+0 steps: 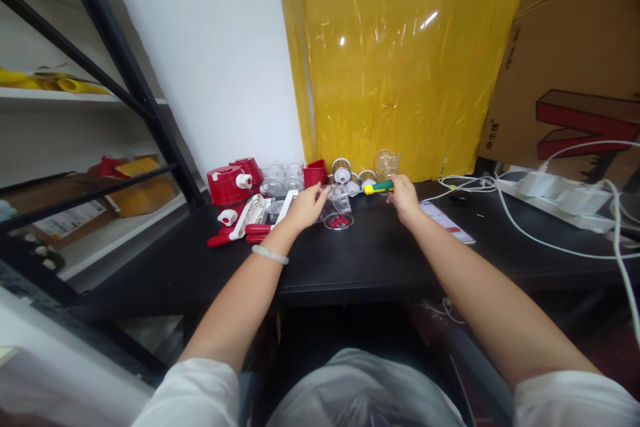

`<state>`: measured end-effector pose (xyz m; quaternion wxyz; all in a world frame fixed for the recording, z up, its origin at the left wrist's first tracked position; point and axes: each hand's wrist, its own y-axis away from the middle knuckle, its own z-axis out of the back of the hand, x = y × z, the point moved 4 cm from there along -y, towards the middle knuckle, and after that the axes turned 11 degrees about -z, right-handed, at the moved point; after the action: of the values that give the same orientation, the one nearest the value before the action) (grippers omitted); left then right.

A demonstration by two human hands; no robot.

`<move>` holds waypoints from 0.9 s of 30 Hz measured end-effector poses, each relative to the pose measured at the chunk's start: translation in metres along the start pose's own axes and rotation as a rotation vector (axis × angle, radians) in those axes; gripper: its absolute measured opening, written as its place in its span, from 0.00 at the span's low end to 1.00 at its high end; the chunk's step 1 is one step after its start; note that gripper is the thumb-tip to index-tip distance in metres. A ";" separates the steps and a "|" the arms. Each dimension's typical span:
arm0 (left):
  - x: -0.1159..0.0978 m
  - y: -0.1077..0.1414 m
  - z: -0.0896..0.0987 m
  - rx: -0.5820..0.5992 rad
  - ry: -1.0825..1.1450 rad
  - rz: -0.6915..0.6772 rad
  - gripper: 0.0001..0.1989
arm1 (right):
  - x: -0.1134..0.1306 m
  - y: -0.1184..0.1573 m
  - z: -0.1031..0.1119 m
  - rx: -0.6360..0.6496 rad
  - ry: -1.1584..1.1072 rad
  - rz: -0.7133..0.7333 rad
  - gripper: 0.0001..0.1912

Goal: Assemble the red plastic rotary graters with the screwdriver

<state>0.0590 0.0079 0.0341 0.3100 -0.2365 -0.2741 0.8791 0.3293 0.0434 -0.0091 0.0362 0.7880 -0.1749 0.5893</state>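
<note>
My right hand [404,197] is wrapped round a screwdriver [379,187] with a green and yellow handle, whose tip end points left. My left hand [308,205] pinches a clear plastic part [341,201] between thumb and fingers; its exact kind is hard to make out. Just below that part, a round clear dish [339,221] with small red pieces in it rests on the black table. White-and-red handled parts [250,219] lie left of my left hand, partly behind it.
Red housings [229,185], clear cups [283,177], a red container [315,174] and metal-rimmed cylinders [342,171] stand along the back. A phone [447,221] lies beyond my right wrist. White cables and a power strip [560,203] occupy the right side. Shelves stand left.
</note>
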 end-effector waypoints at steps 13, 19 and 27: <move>0.004 0.000 -0.002 -0.014 -0.018 -0.030 0.20 | 0.006 0.008 -0.002 -0.068 -0.009 -0.086 0.13; 0.003 0.000 -0.002 -0.011 -0.013 -0.026 0.19 | 0.002 0.005 -0.001 -0.062 0.004 -0.127 0.08; 0.003 0.000 -0.002 -0.005 -0.015 -0.044 0.20 | 0.008 0.012 -0.007 0.022 -0.240 -0.223 0.05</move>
<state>0.0585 0.0108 0.0321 0.3266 -0.2247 -0.2837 0.8731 0.3213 0.0317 -0.0017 0.0714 0.8676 -0.0830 0.4851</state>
